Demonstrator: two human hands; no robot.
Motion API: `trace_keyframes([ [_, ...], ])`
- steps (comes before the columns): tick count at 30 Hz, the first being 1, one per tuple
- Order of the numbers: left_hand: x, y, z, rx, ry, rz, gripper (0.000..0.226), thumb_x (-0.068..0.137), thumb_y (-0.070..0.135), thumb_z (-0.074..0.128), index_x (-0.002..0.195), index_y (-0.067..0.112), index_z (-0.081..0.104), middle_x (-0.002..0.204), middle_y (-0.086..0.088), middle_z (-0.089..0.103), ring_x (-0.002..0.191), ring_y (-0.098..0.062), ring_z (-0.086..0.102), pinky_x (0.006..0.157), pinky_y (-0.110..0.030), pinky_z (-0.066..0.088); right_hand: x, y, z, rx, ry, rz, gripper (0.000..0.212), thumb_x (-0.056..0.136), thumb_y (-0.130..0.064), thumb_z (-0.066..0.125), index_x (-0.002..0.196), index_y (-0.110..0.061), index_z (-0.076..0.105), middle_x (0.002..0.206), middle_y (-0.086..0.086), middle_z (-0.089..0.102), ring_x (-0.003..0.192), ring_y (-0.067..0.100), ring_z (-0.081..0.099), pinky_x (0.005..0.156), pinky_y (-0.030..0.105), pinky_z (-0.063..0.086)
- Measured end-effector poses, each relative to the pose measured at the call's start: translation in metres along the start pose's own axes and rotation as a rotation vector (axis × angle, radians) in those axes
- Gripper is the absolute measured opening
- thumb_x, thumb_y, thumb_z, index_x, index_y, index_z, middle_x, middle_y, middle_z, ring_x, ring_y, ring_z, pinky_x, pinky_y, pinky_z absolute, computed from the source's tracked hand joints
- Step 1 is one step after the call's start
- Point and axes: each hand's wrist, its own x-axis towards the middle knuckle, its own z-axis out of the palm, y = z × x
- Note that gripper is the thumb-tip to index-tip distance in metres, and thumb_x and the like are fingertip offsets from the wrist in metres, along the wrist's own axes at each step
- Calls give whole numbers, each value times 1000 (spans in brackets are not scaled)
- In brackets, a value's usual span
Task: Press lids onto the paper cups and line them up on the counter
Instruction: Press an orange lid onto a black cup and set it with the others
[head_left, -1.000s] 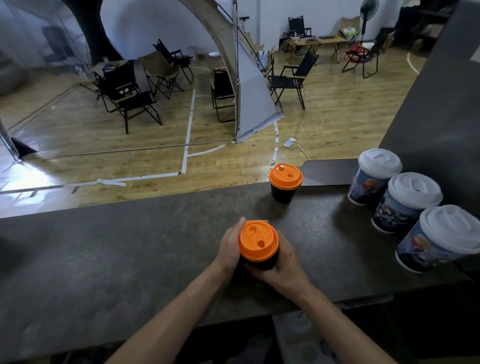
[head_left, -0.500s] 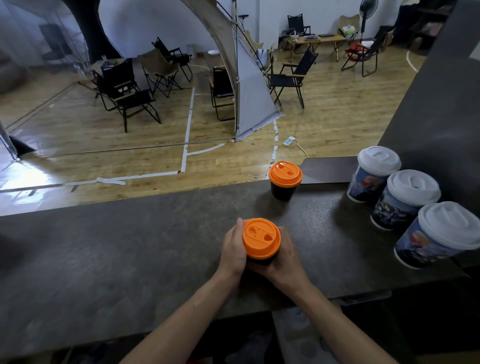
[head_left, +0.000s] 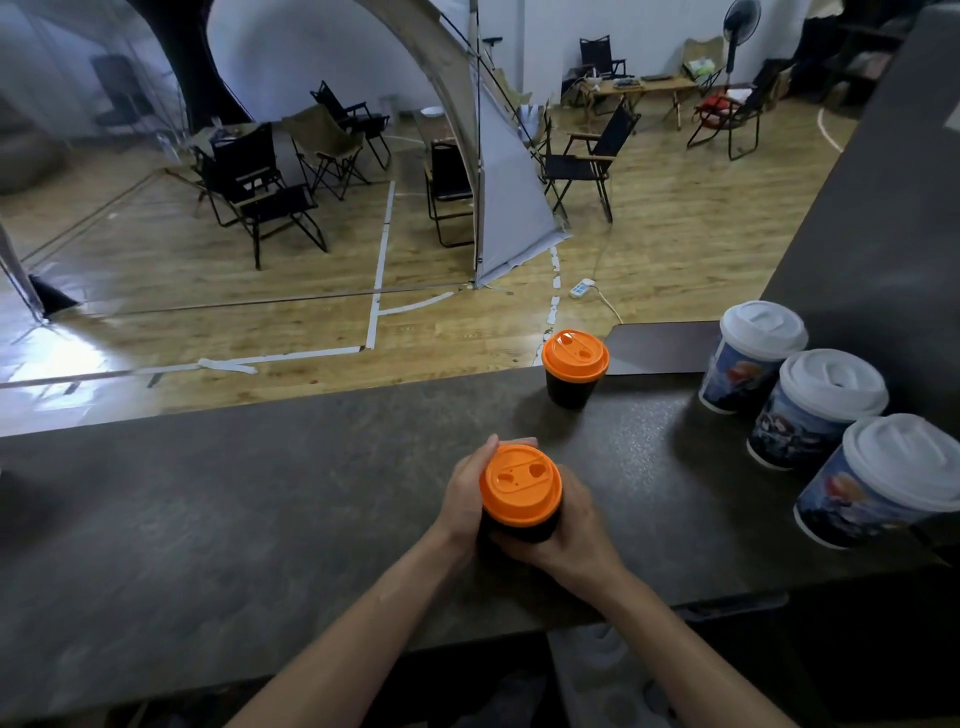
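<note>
Barely shifted since a second ago, black paper cup (head_left: 519, 531), orange lid (head_left: 519, 486) on, sits between curled fingers of left hand (head_left: 464, 493) and right hand (head_left: 574, 535), both gripping its wall; likely light, thin-walled, crushable, so hold mid-wall, gently.

Indoor hall (gym-like), taped wood floor (head_left: 675, 249), folding chairs (head_left: 260, 197), tent (head_left: 498, 171)
</note>
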Motion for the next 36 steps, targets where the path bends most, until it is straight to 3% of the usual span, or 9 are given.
trace_keyframes([
  [3,2,-1,-4,55,-16,38,49,110,28,34,114,2,75,109,-10,78,104,-16,73,89,-16,51,1,1,0,-32,-13,-23,79,59,-51,93,127,-29,60,118,-9,64,113,12,63,95,47,51],
  [8,-5,-11,6,25,176,55,47,110,26,36,92,10,77,82,3,79,82,-2,73,76,-13,52,0,-4,3,-19,20,8,84,54,-63,91,123,-29,59,113,-17,61,109,5,61,92,37,52],
  [12,1,4,-8,87,-54,-39,50,110,31,33,115,6,76,110,-8,78,106,-16,72,96,-19,52,0,0,-2,-41,-20,-9,77,58,-52,91,124,-26,60,115,-9,64,111,8,60,96,44,49],
  [15,-2,-2,-2,84,10,51,52,111,31,32,113,5,77,108,-8,78,104,-14,72,87,-13,50,0,-1,0,-54,-15,-29,84,57,-57,91,127,-24,59,119,-7,64,113,10,61,97,44,49],
  [18,-5,-11,5,50,113,72,49,111,30,35,111,4,76,107,-9,78,100,-11,73,86,-17,49,0,-5,2,-7,8,-8,89,54,-65,90,128,-28,57,119,-14,63,114,6,61,96,39,51],
  [23,0,5,-14,143,-131,7,50,111,29,30,118,5,74,116,-7,76,112,-15,70,94,-13,48,1,-1,-2,-39,-60,-21,83,59,-59,91,129,-31,56,121,-13,63,116,9,59,101,48,47],
  [29,-9,-8,4,54,155,53,49,111,27,35,95,6,77,89,-1,78,83,-3,72,76,-12,50,-2,-7,3,4,3,22,91,50,-73,89,124,-33,54,116,-16,61,111,4,61,93,38,53],
  [33,-5,4,-4,37,-17,-32,48,110,29,32,118,7,74,112,-6,78,107,-14,72,92,-20,51,-2,-3,-1,-13,-33,37,81,58,-62,90,125,-30,57,116,-14,62,112,6,60,96,43,51],
  [36,-5,6,-8,72,-31,1,50,110,27,30,117,7,75,114,-3,77,110,-12,70,95,-16,48,-1,-1,0,-42,-52,18,84,59,-61,88,128,-26,58,119,-9,62,114,8,59,98,45,49],
])
